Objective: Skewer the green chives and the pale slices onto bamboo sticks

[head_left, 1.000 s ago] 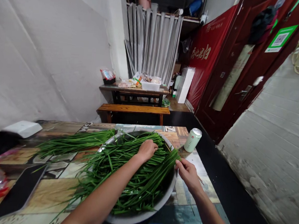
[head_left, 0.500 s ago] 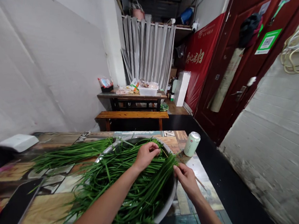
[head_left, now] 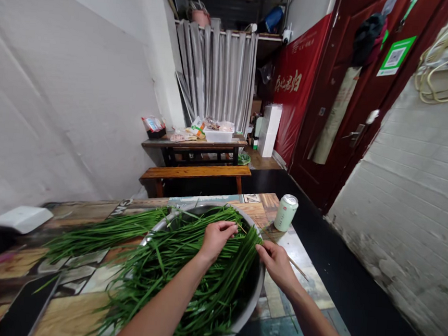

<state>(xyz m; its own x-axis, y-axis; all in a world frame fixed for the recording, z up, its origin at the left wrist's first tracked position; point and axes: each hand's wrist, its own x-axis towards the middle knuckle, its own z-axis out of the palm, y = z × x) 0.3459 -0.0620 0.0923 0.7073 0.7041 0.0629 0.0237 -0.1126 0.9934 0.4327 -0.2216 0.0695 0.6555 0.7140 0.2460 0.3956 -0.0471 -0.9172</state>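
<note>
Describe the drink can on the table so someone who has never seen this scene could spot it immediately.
Start at the patterned table with the big metal basin of green chives. Just past the basin's far right rim, near the table's far corner, stands the can. It is the only upright, pale green cylinder there, with a silvery top.

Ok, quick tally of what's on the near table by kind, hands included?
Hands: 2, left hand, right hand
Metal basin: 1
Heaps of chives: 2, in the basin, on the table
Can: 1
White box: 1
Total: 7
</note>
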